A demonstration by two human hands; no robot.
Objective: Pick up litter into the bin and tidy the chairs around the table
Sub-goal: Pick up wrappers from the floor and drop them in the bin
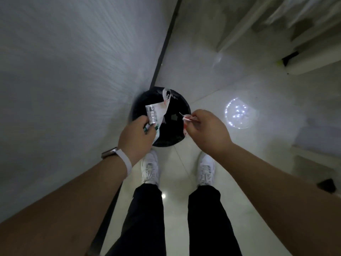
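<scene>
Two white shoes (150,169) on tile; two hands above one black bin (175,133); left hand (137,134) grips one crumpled white wrapper (156,110); right hand (207,129) pinches one red-striped scrap (188,119); bin contents too dark to make out; pale furniture (313,63) beyond is blurred and cut off.

The round bin (171,133) is black inside and out; the crumpled white paper wrapper (156,109) in the left hand (137,134) carries a grey-and-black printed block, green marks and a touch of red, and the small thin wrapper (189,119) in the right hand (204,130) is white with red stripes. The lace-up trainers (149,169) and the wristband (127,163) are white, the trousers (147,218) black, and the glossy tiled floor (177,163) is pale cream, edged by a dark grey skirting strip (166,43) under a grey-white wall (55,71).
</scene>
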